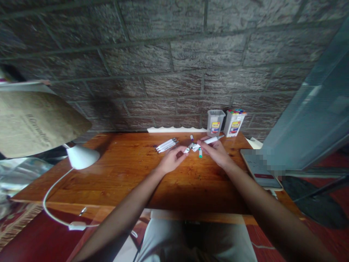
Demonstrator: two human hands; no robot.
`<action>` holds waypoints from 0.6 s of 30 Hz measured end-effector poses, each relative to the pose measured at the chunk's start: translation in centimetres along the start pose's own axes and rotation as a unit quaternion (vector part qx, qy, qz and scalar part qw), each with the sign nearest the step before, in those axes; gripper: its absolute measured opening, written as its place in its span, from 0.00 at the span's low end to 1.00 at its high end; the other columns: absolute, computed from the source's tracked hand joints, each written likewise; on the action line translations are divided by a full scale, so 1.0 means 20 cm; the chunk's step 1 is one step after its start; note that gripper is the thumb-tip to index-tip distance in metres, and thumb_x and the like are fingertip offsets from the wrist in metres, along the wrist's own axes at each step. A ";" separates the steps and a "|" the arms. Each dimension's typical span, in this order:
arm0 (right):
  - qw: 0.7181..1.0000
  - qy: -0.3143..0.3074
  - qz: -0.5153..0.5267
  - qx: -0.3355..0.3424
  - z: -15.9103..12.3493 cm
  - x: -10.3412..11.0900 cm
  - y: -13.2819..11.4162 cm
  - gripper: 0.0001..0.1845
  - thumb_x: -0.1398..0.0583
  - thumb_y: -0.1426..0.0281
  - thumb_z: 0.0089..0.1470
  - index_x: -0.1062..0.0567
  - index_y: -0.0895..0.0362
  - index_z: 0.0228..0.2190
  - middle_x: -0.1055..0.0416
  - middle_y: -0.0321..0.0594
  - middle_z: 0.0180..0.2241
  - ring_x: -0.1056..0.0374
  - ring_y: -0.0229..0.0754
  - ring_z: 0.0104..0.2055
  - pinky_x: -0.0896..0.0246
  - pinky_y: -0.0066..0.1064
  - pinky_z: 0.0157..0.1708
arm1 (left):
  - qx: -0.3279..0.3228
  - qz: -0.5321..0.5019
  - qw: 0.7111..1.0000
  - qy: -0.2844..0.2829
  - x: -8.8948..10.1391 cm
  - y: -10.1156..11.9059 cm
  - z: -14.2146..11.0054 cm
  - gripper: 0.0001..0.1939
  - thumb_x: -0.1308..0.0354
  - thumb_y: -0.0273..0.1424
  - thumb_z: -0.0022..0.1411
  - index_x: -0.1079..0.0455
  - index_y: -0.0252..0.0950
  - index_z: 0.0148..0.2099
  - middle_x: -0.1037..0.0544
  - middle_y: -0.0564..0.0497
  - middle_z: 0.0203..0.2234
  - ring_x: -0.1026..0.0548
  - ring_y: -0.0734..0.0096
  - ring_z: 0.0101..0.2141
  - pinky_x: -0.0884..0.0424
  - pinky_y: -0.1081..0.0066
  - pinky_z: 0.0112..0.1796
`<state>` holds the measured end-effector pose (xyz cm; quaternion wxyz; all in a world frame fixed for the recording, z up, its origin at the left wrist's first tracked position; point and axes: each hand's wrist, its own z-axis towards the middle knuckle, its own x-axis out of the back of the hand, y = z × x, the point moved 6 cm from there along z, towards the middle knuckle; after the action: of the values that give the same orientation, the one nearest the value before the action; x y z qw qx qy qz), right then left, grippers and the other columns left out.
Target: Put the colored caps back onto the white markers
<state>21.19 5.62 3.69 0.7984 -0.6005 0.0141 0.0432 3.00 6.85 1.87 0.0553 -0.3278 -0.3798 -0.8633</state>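
My left hand (172, 160) is closed, its thumb and fingertips pinching a small marker cap (187, 150) with a pale body and a dark green end. My right hand (218, 152) grips a white marker (214, 139), which slants up to the right with a grey tip end. Between the hands lie loose caps: a green cap (200, 153) below my right fingers and a purple-ended cap (191, 137) farther back. Other small white pieces there are partly hidden by my fingers. Left of them, several white markers (166, 145) lie side by side on the wooden table (109, 182).
At the back right stand a clear plastic box (216, 122) and a second box (235, 123) filled with colourful-capped markers. A tablet (260, 171) lies at the right edge. A lamp (83, 157) with its cord stands left. A stone wall (163, 65) rises behind a white wavy strip (177, 130).
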 end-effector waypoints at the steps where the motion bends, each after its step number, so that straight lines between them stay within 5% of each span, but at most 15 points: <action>1: 1.000 0.006 -0.005 0.003 0.00 0.01 0.00 0.17 0.32 0.55 0.45 0.25 0.55 0.30 0.34 0.32 0.21 0.42 0.33 0.21 0.50 0.28 0.22 | -0.001 0.001 1.000 -0.001 0.00 0.00 0.00 0.12 0.45 0.36 0.65 0.29 0.36 0.48 0.21 0.49 0.37 0.25 0.70 0.36 0.31 0.71 0.39; 6: 1.000 0.013 -0.012 0.003 0.00 0.02 0.00 0.17 0.34 0.55 0.47 0.23 0.54 0.33 0.33 0.33 0.22 0.41 0.34 0.23 0.48 0.28 0.22 | -0.007 -0.004 1.000 0.000 0.00 0.03 0.00 0.11 0.44 0.36 0.65 0.29 0.35 0.45 0.21 0.49 0.37 0.26 0.71 0.34 0.31 0.72 0.38; 12: 0.996 -0.051 -0.072 0.015 -0.03 -0.04 -0.04 0.16 0.33 0.57 0.47 0.22 0.52 0.38 0.27 0.37 0.31 0.34 0.39 0.30 0.43 0.29 0.25 | 0.004 -0.005 1.000 -0.008 0.00 0.02 0.00 0.12 0.47 0.35 0.66 0.29 0.36 0.48 0.21 0.47 0.38 0.26 0.69 0.34 0.31 0.70 0.39; 18: 0.997 -0.036 -0.055 0.034 -0.02 -0.01 -0.03 0.15 0.36 0.57 0.52 0.22 0.50 0.39 0.26 0.37 0.31 0.37 0.37 0.25 0.44 0.29 0.22 | -0.009 -0.005 1.000 -0.022 -0.02 0.02 0.00 0.12 0.49 0.33 0.68 0.29 0.36 0.48 0.22 0.46 0.40 0.26 0.66 0.40 0.31 0.68 0.44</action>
<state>21.04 5.11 4.17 0.8196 -0.5708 -0.0460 0.0201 3.45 6.52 2.03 0.0400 -0.3449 -0.3744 -0.8598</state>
